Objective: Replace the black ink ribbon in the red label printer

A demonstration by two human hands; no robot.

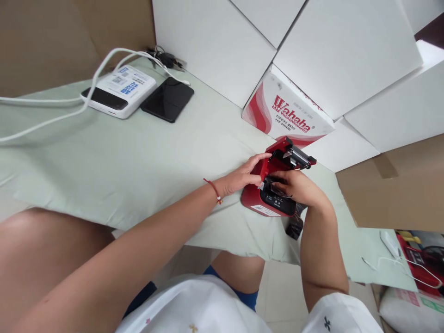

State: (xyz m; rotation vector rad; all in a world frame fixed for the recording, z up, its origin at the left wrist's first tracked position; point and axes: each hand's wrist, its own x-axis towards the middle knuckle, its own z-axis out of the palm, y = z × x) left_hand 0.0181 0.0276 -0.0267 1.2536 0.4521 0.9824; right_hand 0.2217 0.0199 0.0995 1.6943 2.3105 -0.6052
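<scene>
A red and black label printer (252,200) stands on the cloth-covered table with its lid (277,146) raised, a dark roller showing along the lid's edge. My left hand (244,178) grips the printer's left side, index finger by the lid and thumb at the body's opening. Bent into the open compartment, my right hand (294,185) has its fingers closed near dark parts; what they hold, if anything, is hidden. Beside the printer's right front corner lies a small crumpled black item (294,227), partly behind my right forearm.
Behind the printer a Wahaha water carton (287,113) leans among white boxes (343,51). At the left lie a white device with a label (126,88), a black phone (168,99), keys (166,59) and white cables (100,69). A cardboard box (395,185) borders the right side.
</scene>
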